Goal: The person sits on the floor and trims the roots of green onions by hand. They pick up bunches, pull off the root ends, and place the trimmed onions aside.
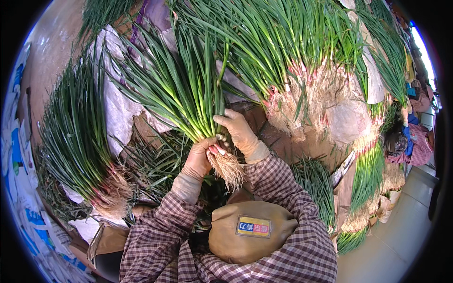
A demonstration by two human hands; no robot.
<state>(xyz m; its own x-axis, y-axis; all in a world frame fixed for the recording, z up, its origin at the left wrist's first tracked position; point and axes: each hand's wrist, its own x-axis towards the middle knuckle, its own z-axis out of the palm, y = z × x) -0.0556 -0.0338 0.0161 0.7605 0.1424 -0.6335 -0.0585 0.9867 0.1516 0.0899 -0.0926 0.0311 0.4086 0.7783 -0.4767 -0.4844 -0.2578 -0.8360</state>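
In the head view my gloved left hand [199, 158] grips a bunch of green garlic [191, 102] just above its pinkish bulbs. Long flat leaves fan out away from me, and pale, stringy roots [226, 169] hang towards my body. Against the right side of the same stalks rests my gloved right hand [241, 132], its thumb on the leaves. Its other fingers are partly hidden, so whether it pinches a stalk is unclear. Loose cut leaves [159, 169] lie on the ground below the bunch.
A large pile of green garlic [297, 46] lies ahead with roots towards me. Another bundle [81, 141] lies at left, beside white woven sacking [113, 120]. More bundles [370, 177] line the right side. Another person [412, 143] is at far right.
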